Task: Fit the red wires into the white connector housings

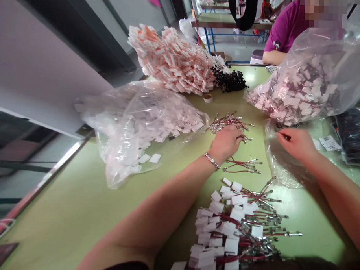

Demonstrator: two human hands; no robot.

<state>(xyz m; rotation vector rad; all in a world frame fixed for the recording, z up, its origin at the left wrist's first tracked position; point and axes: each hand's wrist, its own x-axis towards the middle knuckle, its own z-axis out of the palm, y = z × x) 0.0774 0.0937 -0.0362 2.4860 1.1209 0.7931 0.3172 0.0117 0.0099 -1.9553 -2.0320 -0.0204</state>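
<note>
Red wires (pixel 227 121) apparently at left hand (pixel 227 141)

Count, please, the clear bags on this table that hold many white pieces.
2. The left bag lies left of the wire heap; the right bag sits beyond the right hand. Another could be hidden.

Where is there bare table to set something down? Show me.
Widest patch: green tabletop between the left plastic bag, left forearm and left table edge. Smaller: between the white-ended wires and right forearm. Crowded: around the left hand and the far side.
</note>
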